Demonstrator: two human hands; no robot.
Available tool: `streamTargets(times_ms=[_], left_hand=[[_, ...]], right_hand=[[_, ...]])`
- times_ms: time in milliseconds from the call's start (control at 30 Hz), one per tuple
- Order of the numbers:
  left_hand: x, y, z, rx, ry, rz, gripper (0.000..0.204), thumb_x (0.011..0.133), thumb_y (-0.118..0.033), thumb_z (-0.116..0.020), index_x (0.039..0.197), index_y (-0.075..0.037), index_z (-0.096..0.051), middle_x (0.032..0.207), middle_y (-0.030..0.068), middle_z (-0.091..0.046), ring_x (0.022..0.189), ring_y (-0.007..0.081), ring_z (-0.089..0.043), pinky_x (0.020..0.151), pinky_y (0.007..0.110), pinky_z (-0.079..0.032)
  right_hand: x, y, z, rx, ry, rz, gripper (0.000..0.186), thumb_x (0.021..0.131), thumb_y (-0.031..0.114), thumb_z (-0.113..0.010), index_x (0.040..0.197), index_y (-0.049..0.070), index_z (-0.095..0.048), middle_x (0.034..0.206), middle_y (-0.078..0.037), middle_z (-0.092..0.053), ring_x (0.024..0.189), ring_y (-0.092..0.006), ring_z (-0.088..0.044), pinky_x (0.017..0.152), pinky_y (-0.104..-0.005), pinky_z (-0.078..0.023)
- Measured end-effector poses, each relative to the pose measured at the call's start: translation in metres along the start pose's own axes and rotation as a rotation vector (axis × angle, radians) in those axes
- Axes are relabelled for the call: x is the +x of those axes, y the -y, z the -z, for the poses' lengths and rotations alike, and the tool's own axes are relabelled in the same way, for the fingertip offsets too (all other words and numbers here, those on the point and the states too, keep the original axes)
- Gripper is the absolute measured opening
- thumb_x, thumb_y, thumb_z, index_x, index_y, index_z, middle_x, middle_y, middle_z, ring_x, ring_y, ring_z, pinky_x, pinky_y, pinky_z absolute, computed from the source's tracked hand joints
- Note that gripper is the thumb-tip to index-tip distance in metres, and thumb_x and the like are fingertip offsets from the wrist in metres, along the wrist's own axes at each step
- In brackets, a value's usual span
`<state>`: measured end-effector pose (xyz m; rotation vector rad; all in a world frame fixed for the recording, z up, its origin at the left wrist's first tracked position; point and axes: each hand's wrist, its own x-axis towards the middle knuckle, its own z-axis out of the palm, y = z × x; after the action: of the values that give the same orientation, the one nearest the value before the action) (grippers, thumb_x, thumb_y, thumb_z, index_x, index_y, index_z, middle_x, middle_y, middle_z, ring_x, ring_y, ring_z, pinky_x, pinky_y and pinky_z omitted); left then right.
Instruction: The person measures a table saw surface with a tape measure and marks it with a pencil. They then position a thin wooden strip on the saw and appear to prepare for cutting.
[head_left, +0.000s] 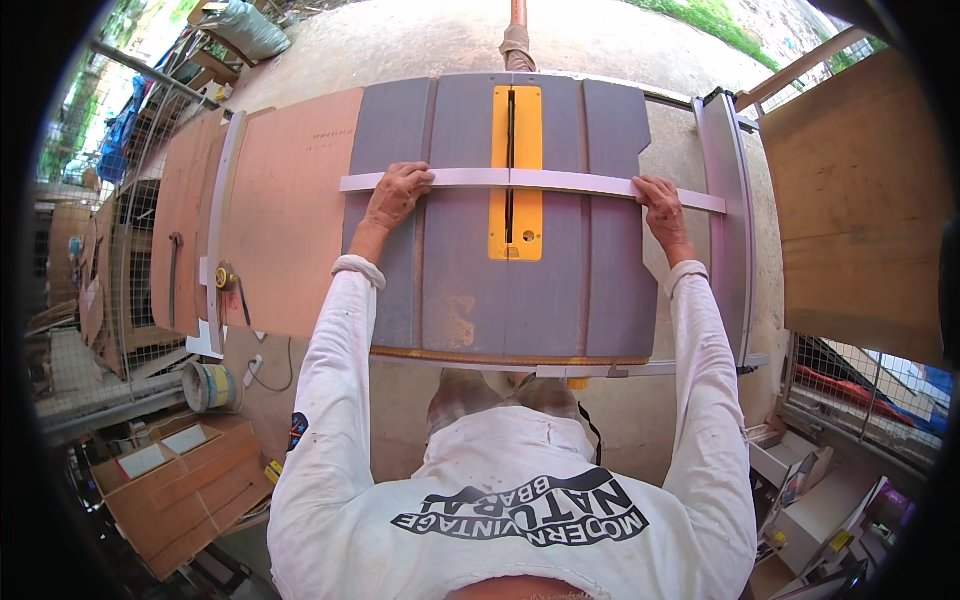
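A long, narrow, pale strip (560, 181) lies crosswise over the grey table saw top (465, 300). It spans the yellow insert plate (528, 225), and a thin line crosses the strip where it meets the plate's dark slot. On the left part of the strip, my left hand (398, 193) is closed with fingers over its edge. My right hand (663, 208) grips it towards the right, where the strip's end reaches the long metal fence (728, 240). Whether a blade stands in the slot, I cannot tell.
A pinkish-brown board (290, 210) extends the saw top leftward, with a yellow tape measure (226, 277) near its clamped bar. A large brown panel (865, 200) stands at the right. A round tub (209, 387) and a wooden box (190, 490) sit low at the left.
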<state>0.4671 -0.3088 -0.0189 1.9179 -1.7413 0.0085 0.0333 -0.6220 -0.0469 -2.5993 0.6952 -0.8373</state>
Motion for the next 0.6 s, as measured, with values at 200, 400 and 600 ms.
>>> streamTargets(times_ms=[200,400,600], left_hand=[[0.000,0.002,-0.001,-0.001,0.011,0.026,0.025,0.082,-0.003,-0.078,0.106,-0.007,-0.073,0.119,0.0104,-0.071,0.114,0.0319,-0.063,0.097,0.040,-0.053],[-0.002,0.006,0.007,0.021,-0.016,0.032,0.022,0.084,-0.004,-0.076,0.104,-0.008,-0.072,0.118,0.0078,-0.071,0.113,0.0314,-0.063,0.100,0.040,-0.050],[-0.032,0.030,0.024,0.089,-0.049,0.130,0.023,0.082,-0.004,-0.077,0.104,-0.006,-0.070,0.118,0.0088,-0.071,0.115,0.0300,-0.063,0.102,0.041,-0.047]], right_hand=[[0.006,-0.006,-0.002,-0.002,-0.001,0.003,0.038,0.085,-0.005,-0.065,0.120,0.008,-0.073,0.121,-0.013,-0.072,0.117,-0.0335,-0.064,0.102,-0.0415,-0.050],[0.013,-0.013,-0.008,0.003,-0.027,0.023,0.037,0.085,-0.004,-0.066,0.119,0.008,-0.074,0.119,-0.014,-0.072,0.116,-0.0336,-0.064,0.102,-0.0414,-0.050],[0.025,-0.014,-0.011,0.023,-0.049,0.044,0.038,0.082,-0.006,-0.066,0.117,0.007,-0.074,0.116,-0.014,-0.073,0.114,-0.0334,-0.065,0.100,-0.0422,-0.050]])
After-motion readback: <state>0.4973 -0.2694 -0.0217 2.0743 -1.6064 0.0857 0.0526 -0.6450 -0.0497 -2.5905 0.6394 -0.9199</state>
